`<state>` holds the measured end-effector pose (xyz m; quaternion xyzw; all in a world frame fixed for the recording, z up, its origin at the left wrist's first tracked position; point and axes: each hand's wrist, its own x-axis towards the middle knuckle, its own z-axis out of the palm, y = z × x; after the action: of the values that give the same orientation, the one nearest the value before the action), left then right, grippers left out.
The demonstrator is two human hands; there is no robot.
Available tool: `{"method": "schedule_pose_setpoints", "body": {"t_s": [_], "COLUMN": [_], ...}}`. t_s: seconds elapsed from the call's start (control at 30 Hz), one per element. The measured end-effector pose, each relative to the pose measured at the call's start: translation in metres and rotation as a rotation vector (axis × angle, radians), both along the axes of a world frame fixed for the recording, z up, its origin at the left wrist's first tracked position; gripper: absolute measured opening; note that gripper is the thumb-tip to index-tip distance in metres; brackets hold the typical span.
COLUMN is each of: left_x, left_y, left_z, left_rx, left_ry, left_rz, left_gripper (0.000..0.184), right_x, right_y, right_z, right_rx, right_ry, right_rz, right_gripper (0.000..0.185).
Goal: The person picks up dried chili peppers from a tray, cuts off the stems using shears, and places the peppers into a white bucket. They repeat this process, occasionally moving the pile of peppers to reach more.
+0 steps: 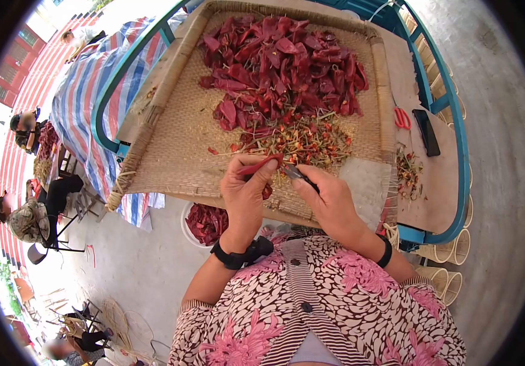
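Note:
Over the near edge of a woven tray (177, 146), my left hand (244, 189) is closed round a red dried pepper (261, 165). Close beside it on the right, my right hand (329, 198) grips small scissors with dark handles (304, 177), their metal end at the pepper's tip. A large heap of red dried peppers (281, 61) covers the far part of the tray. Between the heap and my hands lie cut stems and seeds (311, 139).
A white basin of red peppers (204, 224) stands below the tray's near edge. Red-handled scissors (402, 118), a black phone (426, 132) and stem scraps (409, 171) lie to the right, inside a teal rail (457, 183). Several people sit at the left, near a striped tarp (95, 104).

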<state>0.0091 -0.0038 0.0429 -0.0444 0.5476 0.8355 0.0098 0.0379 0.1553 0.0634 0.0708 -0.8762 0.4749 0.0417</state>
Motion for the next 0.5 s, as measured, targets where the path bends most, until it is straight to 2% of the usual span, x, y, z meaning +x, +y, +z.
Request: {"method": "schedule_pose_setpoints", "body": {"t_s": [0.1,0.2,0.3,0.4,0.5], "left_x": [0.001,0.001,0.001,0.001,0.001], "left_y": [0.002,0.003,0.004,0.005,0.007], "left_z": [-0.002,-0.003,-0.006,-0.007,-0.009], "left_rx": [-0.006,0.015,0.037,0.081,0.124], "left_ry": [0.008,0.009,0.014,-0.008,-0.043], "left_rz": [-0.028,-0.034,-0.031,-0.051,-0.072], "left_gripper": [0.009,0.009,0.010,0.011,0.013], "right_x": [-0.001,-0.001,-0.003,-0.003,-0.003], "right_y": [-0.002,-0.005,-0.005,-0.003,0.002], "right_z": [0.003,-0.007,-0.008,-0.013,0.004], "right_rx": [0.034,0.059,-0.186,-0.597,-0.914], "right_ry": [-0.040,0.033,-0.142,-0.424,-0.736], "right_rz": [-0.016,-0.061,-0.013,0.026,0.053], "right_gripper": [0.030,0.030,0.031,0.031,0.029]}}
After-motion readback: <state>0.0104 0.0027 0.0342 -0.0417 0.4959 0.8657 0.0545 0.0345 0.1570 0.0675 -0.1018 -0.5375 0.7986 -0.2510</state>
